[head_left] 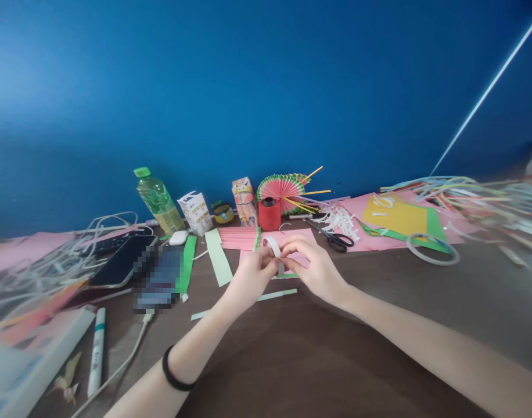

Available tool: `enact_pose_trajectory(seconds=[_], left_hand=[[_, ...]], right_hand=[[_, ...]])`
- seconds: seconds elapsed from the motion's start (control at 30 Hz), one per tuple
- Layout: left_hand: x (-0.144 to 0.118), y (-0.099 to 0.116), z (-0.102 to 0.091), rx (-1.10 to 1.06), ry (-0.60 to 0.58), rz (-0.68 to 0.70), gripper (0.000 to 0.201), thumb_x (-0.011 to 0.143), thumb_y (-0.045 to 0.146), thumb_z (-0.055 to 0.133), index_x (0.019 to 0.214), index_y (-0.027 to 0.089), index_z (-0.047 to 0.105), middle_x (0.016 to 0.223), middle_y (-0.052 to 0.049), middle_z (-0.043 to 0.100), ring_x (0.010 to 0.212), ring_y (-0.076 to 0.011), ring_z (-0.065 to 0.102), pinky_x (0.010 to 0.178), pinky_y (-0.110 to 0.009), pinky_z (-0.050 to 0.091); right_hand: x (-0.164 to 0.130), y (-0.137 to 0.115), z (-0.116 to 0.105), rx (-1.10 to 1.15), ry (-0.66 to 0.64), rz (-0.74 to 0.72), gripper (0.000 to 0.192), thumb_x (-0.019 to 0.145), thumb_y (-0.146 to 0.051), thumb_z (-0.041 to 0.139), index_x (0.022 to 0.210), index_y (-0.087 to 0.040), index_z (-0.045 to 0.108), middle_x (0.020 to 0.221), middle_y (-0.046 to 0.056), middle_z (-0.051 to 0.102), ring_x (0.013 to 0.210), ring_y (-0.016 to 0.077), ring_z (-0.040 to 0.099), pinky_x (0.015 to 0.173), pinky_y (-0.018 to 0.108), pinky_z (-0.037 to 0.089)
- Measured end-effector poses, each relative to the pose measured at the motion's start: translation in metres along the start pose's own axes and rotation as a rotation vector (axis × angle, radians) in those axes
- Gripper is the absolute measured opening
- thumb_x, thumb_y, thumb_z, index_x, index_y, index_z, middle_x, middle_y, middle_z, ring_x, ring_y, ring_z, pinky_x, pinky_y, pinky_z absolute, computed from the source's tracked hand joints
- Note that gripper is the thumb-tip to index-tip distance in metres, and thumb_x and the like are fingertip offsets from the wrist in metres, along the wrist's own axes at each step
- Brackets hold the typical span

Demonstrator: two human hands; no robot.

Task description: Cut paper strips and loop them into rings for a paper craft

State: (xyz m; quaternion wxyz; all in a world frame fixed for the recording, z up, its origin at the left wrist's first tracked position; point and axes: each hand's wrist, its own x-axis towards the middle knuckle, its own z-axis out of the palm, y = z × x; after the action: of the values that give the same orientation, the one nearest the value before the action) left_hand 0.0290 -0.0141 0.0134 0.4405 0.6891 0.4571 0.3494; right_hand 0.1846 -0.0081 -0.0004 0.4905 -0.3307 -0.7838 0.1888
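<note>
Tape roll [273, 245] pinched between both hands' fingers [266, 255].

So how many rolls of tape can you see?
2. One small white tape roll is held between the left hand and right hand. A bigger clear tape ring lies flat on the table, right of the scissors. More could hide under the paper.

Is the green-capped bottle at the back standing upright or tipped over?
Upright. The bottle stands on its base on the table with its green cap on top; its slight lean looks like lens distortion.
</note>
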Motion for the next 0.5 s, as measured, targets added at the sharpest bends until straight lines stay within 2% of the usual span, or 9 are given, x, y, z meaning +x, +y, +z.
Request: enact_pose_trajectory(seconds=[0.13,0.2,0.33,0.5], left_hand=[[-0.0009,-0.0001,0.0005,0.079,0.028,0.015,0.018,0.074,0.020,0.039,0.077,0.015,0.056,0.054,0.005,0.044,0.046,-0.0072,0.037,0.045,-0.020,0.026],[-0.0001,-0.0007,0.0014,0.064,0.034,0.006,0.017,0.074,0.019,0.039,0.074,0.015,0.056,0.054,0.005,0.046,0.047,-0.0074,0.039,0.046,-0.020,0.029],[0.0020,0.0010,0.0039,-0.120,0.027,-0.078,0.010,0.072,0.021,0.044,0.068,0.015,0.051,0.056,0.004,0.050,0.055,-0.0099,0.049,0.056,-0.022,0.040],[0.0017,0.0088,0.0061,-0.402,-0.007,-0.175,0.011,0.070,0.024,0.053,0.071,0.013,0.051,0.064,0.002,0.055,0.063,-0.0126,0.058,0.069,-0.030,0.047]], right_hand=[[-0.0006,-0.0007,0.0006,-0.019,-0.012,-0.011,0.007,0.080,-0.015,0.050,0.076,-0.020,0.049,0.086,0.004,0.051,0.085,0.0170,0.051,0.078,0.032,0.043],[-0.0011,-0.0008,0.0015,-0.035,-0.008,-0.027,0.007,0.081,-0.015,0.047,0.077,-0.021,0.048,0.085,0.004,0.049,0.083,0.0168,0.051,0.076,0.032,0.043],[-0.0021,-0.0005,0.0023,-0.061,-0.006,-0.069,0.008,0.083,-0.015,0.043,0.079,-0.021,0.045,0.084,0.004,0.047,0.083,0.0169,0.049,0.075,0.032,0.043],[-0.0026,-0.0001,0.0016,-0.064,-0.020,-0.092,0.009,0.084,-0.014,0.040,0.081,-0.021,0.043,0.086,0.005,0.046,0.083,0.0166,0.048,0.076,0.032,0.042]])
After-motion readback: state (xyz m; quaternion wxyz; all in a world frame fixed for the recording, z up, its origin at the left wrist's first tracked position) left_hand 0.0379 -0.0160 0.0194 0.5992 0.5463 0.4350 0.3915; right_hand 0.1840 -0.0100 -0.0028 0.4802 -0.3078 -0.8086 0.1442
